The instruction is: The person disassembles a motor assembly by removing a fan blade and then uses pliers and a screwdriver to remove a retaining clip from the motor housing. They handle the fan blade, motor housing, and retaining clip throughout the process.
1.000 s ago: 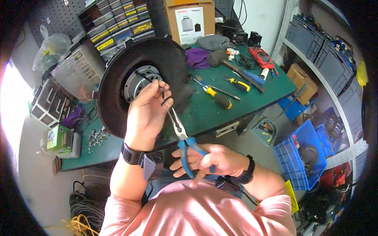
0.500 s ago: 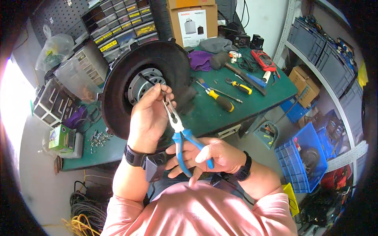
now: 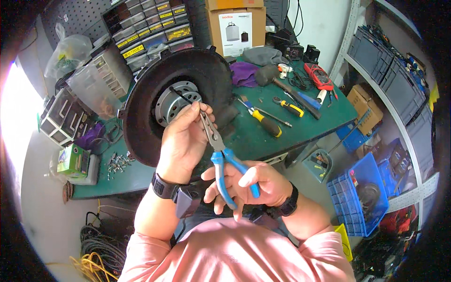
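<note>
My left hand (image 3: 181,143) pinches a thin black cable (image 3: 181,95) between thumb and fingers. That cable runs out of a silver metal hub (image 3: 164,109) with round holes, set in a large black bowl-shaped housing (image 3: 141,134) tilted up on the bench. In my right hand (image 3: 268,185) are long-nose pliers (image 3: 217,142) with blue and grey handles, one handle against the thumb side and the other over the spread fingers. The slim jaws reach up to my left fingertips, beside the cable end; whether they touch it I cannot make out.
The green bench (image 3: 305,129) holds a yellow-black screwdriver (image 3: 267,123), a hammer (image 3: 282,85), a red meter (image 3: 318,77) and a purple cloth (image 3: 244,74). Loose screws (image 3: 118,163) lie left. Drawer cabinets (image 3: 150,28) stand behind; a blue crate (image 3: 359,197) sits on the right.
The pliers have moved up toward my left fingertips, and their jaws and handles look closer together. My left hand keeps its pinch on the cable. The whole view has shifted slightly.
</note>
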A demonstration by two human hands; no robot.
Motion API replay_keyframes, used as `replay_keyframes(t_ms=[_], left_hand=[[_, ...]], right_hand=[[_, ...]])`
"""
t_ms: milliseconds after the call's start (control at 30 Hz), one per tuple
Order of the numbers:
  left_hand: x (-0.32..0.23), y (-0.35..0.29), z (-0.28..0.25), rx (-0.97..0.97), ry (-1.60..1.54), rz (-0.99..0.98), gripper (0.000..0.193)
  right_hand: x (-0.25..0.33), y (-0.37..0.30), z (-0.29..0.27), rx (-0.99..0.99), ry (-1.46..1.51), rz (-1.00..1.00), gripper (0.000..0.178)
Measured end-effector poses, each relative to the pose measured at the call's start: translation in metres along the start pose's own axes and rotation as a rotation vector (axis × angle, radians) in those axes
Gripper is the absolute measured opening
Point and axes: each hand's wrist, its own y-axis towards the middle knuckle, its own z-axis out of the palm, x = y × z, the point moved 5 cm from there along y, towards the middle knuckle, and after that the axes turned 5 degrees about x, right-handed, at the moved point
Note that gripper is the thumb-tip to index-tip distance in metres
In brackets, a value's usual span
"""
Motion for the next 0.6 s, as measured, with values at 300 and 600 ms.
replay_keyframes(t_ms=[300,600], left_hand=[[0.002,0.0,0.004,-0.007,-0.068,0.003,0.017],[0.002,0.0,0.008,0.007,-0.069,0.009,0.017]], right_hand=[[-0.007,0.003,-0.01,0.088,0.148,-0.015,0.072],[-0.004,0.004,-0.016,0.149,0.177,-0.033,0.067]])
